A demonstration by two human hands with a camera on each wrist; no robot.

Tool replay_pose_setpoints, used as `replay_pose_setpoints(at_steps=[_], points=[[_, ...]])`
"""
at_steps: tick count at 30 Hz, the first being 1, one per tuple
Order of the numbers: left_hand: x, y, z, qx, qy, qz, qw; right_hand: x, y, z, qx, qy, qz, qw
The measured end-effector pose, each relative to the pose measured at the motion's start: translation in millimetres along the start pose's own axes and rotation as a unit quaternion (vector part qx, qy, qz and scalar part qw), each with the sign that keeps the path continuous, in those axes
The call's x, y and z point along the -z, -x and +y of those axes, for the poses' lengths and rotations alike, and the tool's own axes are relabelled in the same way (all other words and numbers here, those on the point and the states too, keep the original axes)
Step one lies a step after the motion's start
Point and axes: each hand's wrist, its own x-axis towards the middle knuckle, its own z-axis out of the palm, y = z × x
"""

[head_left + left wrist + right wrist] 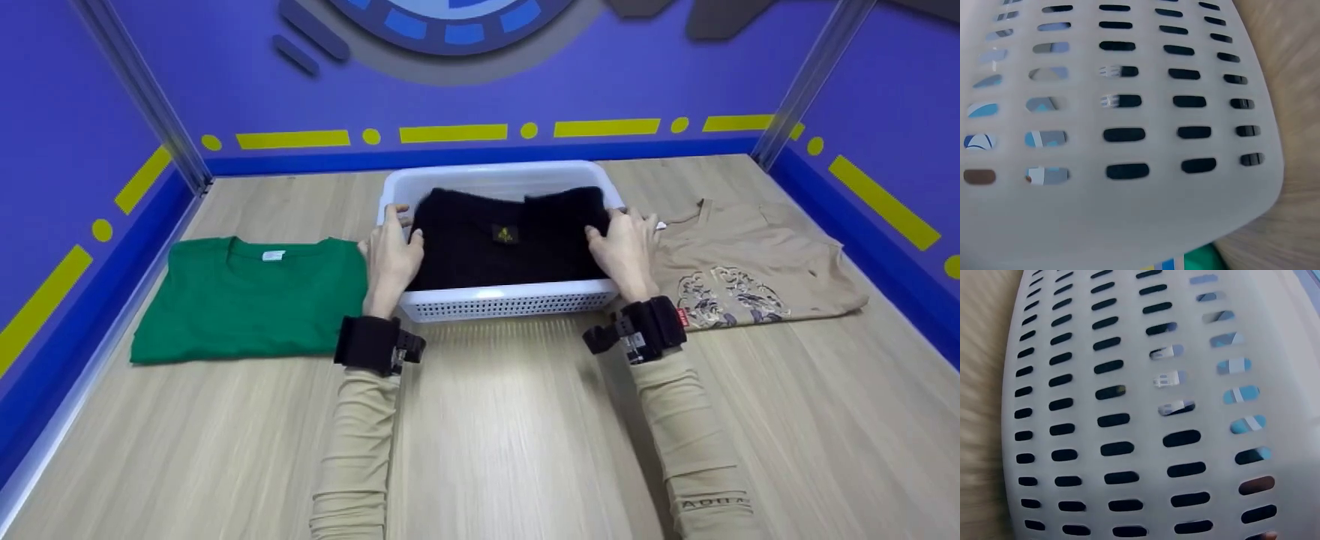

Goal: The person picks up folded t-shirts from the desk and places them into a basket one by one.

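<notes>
A white plastic basket (495,295) with slotted walls is at the back middle of the table. Inside it lies a folded black garment (510,259) with a small neck label. My left hand (391,259) grips the basket's left rim, thumb on the inner side by the garment. On the right rim my right hand (628,244) has a matching hold, its thumb over the garment's edge. Both wrist views are filled by the basket's perforated wall (1100,219), (1084,433); dark cloth shows through many slots. The fingers outside the rims are partly hidden.
Left of the basket a folded green T-shirt (255,307) lies on the wooden table (510,435). To the right is a folded tan T-shirt (765,262) with a dark print. Blue printed panels (480,105) enclose the back and sides.
</notes>
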Motion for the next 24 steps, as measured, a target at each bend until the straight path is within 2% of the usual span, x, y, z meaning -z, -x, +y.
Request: replay_pose_setpoints(at_steps=[6,10,14,17,20,22,24], points=[[0.8,0.1,-0.4,-0.003,0.000,0.002,1.0000,1,-1.6,0,-0.007,-0.030,0.003,0.9995],[0.9,0.2,-2.0,-0.013,0.019,0.001,0.9997,2,-1.0,0,0.010,-0.049,0.006,0.9988],[1.6,0.3,-2.9,-0.020,0.039,0.003,0.9990,8,1.2,-4,0.054,-0.065,-0.006,0.9964],[2.4,0.6,-2.5,-0.020,0.043,0.001,0.9988,15,4.6,-10,0.108,-0.084,-0.034,0.9901],[3.1,0.4,-2.2,-0.019,0.044,-0.002,0.9988,21,9.5,-17,0.184,-0.116,-0.095,0.9714],[3.7,0.1,-2.5,-0.019,0.052,0.002,0.9985,24,13.8,-23,0.233,-0.140,-0.159,0.9492],[4.6,-0.7,-3.3,-0.016,0.070,0.012,0.9974,24,18.1,-28,0.272,-0.145,-0.233,0.9224]])
